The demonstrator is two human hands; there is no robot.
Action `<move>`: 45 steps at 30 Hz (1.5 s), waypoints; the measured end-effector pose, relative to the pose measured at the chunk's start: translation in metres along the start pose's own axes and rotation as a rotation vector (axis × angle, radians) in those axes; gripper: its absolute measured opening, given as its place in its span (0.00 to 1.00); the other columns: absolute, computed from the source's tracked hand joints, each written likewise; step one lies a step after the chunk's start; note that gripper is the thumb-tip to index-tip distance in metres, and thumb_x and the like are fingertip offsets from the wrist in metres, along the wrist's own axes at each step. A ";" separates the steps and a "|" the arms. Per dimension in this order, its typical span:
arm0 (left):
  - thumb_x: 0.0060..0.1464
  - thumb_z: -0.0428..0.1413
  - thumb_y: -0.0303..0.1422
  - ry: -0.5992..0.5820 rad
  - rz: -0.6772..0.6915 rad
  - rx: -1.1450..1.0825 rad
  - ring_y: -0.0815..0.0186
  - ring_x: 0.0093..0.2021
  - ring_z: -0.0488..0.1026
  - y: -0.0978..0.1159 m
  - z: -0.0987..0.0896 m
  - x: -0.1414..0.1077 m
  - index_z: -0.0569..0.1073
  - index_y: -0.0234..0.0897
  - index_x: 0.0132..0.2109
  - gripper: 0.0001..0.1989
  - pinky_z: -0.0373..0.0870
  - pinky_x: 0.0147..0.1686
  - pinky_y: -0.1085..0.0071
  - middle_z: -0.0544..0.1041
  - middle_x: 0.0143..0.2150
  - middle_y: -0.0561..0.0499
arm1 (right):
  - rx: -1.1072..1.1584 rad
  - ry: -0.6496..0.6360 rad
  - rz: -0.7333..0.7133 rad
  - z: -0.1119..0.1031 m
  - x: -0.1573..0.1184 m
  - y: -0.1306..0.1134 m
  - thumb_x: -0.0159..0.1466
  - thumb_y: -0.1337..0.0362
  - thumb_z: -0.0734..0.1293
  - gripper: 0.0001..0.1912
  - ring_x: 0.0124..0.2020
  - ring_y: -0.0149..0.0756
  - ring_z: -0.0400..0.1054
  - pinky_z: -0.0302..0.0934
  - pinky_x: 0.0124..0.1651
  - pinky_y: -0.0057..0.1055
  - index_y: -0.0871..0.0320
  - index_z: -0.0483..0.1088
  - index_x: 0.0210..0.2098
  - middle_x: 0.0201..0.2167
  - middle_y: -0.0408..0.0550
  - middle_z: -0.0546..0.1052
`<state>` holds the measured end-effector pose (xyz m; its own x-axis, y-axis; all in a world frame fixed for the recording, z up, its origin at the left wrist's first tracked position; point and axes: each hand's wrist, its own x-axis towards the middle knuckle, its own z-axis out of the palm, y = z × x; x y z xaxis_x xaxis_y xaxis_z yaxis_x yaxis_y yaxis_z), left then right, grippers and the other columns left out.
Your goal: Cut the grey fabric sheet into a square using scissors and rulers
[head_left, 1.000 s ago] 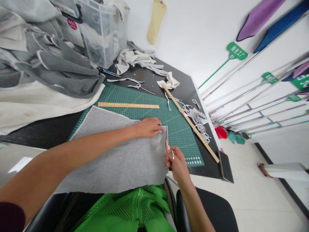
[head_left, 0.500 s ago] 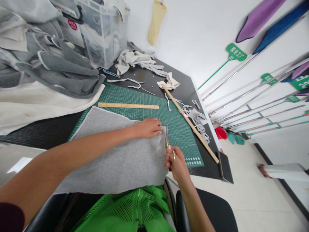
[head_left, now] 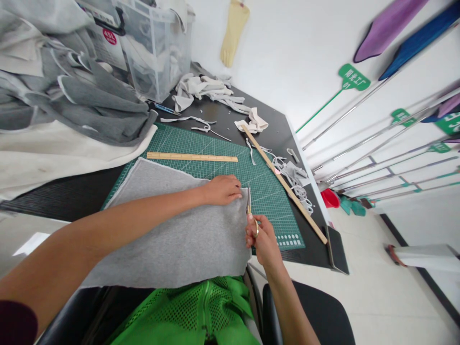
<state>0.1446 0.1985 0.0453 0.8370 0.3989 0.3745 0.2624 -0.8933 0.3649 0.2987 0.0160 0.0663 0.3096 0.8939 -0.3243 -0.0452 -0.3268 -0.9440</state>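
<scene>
Pressing palm-down with the left hand [head_left: 224,189] on the far right part of a pale grey fabric piece [head_left: 179,239], with fingers close together; can't tell from here whether pinching the cloth as well. Gripping gold-handled scissors [head_left: 249,209] in the right hand [head_left: 264,238], clamped around the handles, with blades pointing far along the fabric's right edge. Have the fabric spread over the near left part of a green cutting mat [head_left: 266,201], reaching near to a green mesh garment [head_left: 179,306]. Can see a wooden ruler [head_left: 192,157] just beyond the fabric, a longer wooden strip [head_left: 283,183] slanting along the mat's right side, pale fabric scraps [head_left: 204,87] on the far side, and dark grey cloth [head_left: 104,108] heaped at far left, near a clear plastic storage box [head_left: 154,52].
</scene>
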 end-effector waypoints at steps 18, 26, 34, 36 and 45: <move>0.68 0.51 0.37 -0.008 0.012 0.033 0.59 0.51 0.73 -0.001 0.001 -0.001 0.79 0.41 0.41 0.13 0.69 0.45 0.64 0.79 0.46 0.48 | 0.013 0.001 0.003 -0.001 0.000 0.004 0.58 0.43 0.76 0.25 0.14 0.25 0.55 0.53 0.16 0.23 0.53 0.66 0.37 0.18 0.32 0.66; 0.68 0.52 0.37 -0.007 -0.004 -0.002 0.59 0.51 0.74 0.000 0.000 0.000 0.79 0.40 0.42 0.12 0.69 0.46 0.65 0.80 0.46 0.49 | -0.017 0.009 0.006 0.002 0.009 -0.004 0.59 0.42 0.75 0.24 0.14 0.25 0.55 0.54 0.16 0.23 0.53 0.65 0.36 0.18 0.33 0.67; 0.68 0.52 0.38 0.015 0.011 -0.040 0.59 0.50 0.74 -0.002 0.003 -0.001 0.79 0.40 0.41 0.12 0.69 0.47 0.66 0.80 0.45 0.49 | -0.002 0.016 0.007 0.002 0.012 -0.003 0.58 0.42 0.76 0.24 0.13 0.25 0.55 0.52 0.15 0.23 0.53 0.66 0.36 0.18 0.33 0.67; 0.68 0.52 0.38 0.024 -0.001 -0.054 0.59 0.50 0.75 -0.003 0.004 -0.001 0.79 0.40 0.42 0.12 0.69 0.46 0.66 0.80 0.44 0.49 | -0.007 0.016 0.006 0.001 0.012 -0.003 0.58 0.42 0.75 0.24 0.13 0.25 0.55 0.51 0.15 0.23 0.53 0.66 0.36 0.18 0.33 0.67; 0.68 0.52 0.37 0.020 -0.002 -0.056 0.59 0.50 0.75 -0.003 0.004 -0.001 0.79 0.40 0.43 0.11 0.70 0.46 0.66 0.80 0.45 0.48 | 0.033 0.004 0.017 -0.001 0.014 0.001 0.60 0.43 0.74 0.23 0.14 0.25 0.55 0.52 0.16 0.23 0.52 0.65 0.35 0.19 0.33 0.66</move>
<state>0.1452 0.1995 0.0403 0.8268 0.4052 0.3902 0.2365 -0.8798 0.4123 0.3039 0.0283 0.0607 0.3125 0.8871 -0.3397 -0.0812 -0.3313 -0.9400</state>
